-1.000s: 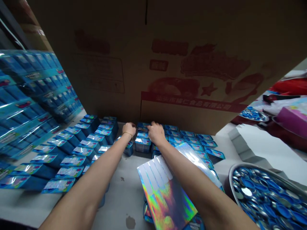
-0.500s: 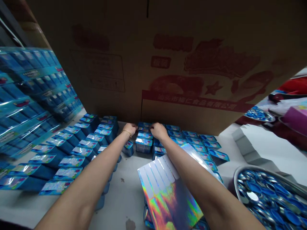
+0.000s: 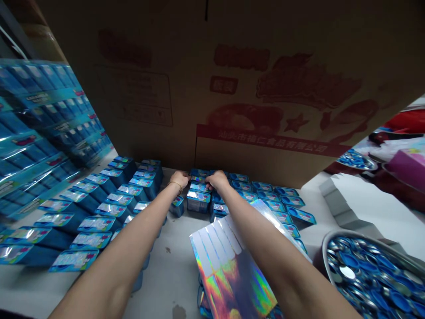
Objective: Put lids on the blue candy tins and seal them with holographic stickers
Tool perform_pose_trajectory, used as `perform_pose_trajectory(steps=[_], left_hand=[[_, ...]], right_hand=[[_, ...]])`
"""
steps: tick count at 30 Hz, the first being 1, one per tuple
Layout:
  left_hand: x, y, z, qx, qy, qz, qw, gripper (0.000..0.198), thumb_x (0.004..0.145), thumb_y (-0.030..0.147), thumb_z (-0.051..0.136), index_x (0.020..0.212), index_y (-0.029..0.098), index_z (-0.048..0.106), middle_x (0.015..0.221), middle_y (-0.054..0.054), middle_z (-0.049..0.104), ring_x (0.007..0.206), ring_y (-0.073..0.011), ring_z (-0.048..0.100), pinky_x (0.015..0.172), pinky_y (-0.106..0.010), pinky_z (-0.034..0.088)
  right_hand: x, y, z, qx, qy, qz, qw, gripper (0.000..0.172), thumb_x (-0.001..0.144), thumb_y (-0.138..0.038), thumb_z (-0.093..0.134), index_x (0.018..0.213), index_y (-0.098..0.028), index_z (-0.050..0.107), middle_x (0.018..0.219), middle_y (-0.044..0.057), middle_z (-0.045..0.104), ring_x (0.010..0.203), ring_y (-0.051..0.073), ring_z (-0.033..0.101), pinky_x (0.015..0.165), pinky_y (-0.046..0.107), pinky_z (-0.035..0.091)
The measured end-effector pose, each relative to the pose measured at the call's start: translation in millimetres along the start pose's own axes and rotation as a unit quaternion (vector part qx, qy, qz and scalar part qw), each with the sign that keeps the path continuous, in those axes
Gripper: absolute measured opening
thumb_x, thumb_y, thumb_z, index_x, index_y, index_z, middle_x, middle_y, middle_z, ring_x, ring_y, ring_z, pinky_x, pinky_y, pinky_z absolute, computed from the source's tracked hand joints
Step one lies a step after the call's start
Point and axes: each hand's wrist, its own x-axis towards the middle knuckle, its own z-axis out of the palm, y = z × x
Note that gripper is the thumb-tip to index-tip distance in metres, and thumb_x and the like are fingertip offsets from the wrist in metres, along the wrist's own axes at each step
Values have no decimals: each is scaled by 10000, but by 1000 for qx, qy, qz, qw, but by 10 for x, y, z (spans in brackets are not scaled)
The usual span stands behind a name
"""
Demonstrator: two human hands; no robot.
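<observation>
Close to the far edge of the bench (image 3: 174, 261), just in front of a printed cardboard carton (image 3: 149, 110), a shiny-topped blue box (image 3: 198, 180) is flanked by the left hand (image 3: 179, 179) and the right hand (image 3: 217, 180) — set apart at its two ends, though whether it is clamped by their fingers cannot be told. Rows of blue boxes (image 3: 91, 240) are ranged toward the left edge, while a holographic sticker sheet (image 3: 229, 274) is laid over others toward the near edge — beneath the right forearm — and a metal bowl (image 3: 326, 252) is filled with blue-and-silver discs (image 3: 372, 274) by the near right corner.
</observation>
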Motion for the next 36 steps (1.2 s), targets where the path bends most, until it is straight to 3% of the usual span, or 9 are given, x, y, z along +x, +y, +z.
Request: perform_pose_trajectory(steps=[6, 13, 18, 24, 28, 36], left_hand=[[4, -16, -6, 8, -9, 20, 1000, 260, 695, 328, 503, 782, 169, 690, 794, -70, 679, 788, -191, 607, 607, -216, 422], [-51, 13, -36, 12, -6, 20, 1000, 272, 694, 329, 497, 797, 169, 690, 817, -74, 678, 792, -196, 607, 605, -218, 415], [-62, 15, -34, 10, -6, 16, 1000, 284, 700, 343, 485, 825, 188, 687, 820, -65, 680, 797, -191, 609, 606, -212, 419], [-54, 19, -42, 22, -12, 18, 1000, 293, 710, 326, 461, 842, 189, 684, 812, -64, 681, 804, -193, 609, 620, -215, 423], [-94, 40, -74, 36, -18, 25, 999, 299, 702, 344, 468, 856, 205, 684, 868, -67, 676, 838, -211, 602, 630, -230, 422], [-168, 83, -112, 69, -13, 32, 997, 305, 704, 363, 467, 851, 209, 686, 926, -87, 664, 896, -244, 586, 668, -256, 418]], right_hand=[[-57, -16, 51, 82, -12, 16, 996, 143, 675, -152, 557, 540, -107, 546, 456, 17, 574, 339, 66, 494, 322, 145, 326], [-31, 0, 70, 98, -14, 14, 995, 152, 662, -190, 579, 531, -120, 546, 406, -4, 539, 317, 73, 484, 320, 152, 317], [102, 56, 138, 64, 5, 12, 998, 246, 631, -313, 616, 479, -134, 541, 427, 29, 559, 360, 112, 525, 335, 176, 346], [192, 63, 189, -31, 48, 14, 998, 167, 591, -212, 611, 451, -145, 549, 458, 48, 581, 440, 137, 564, 398, 187, 392], [162, 77, 184, -46, 72, 1, 996, 107, 584, -248, 598, 551, -147, 598, 532, 68, 610, 541, 164, 590, 432, 193, 392], [33, 115, 175, -48, 109, -63, 991, 217, 637, -300, 513, 732, -153, 642, 728, 50, 644, 682, 147, 588, 514, 172, 375]])
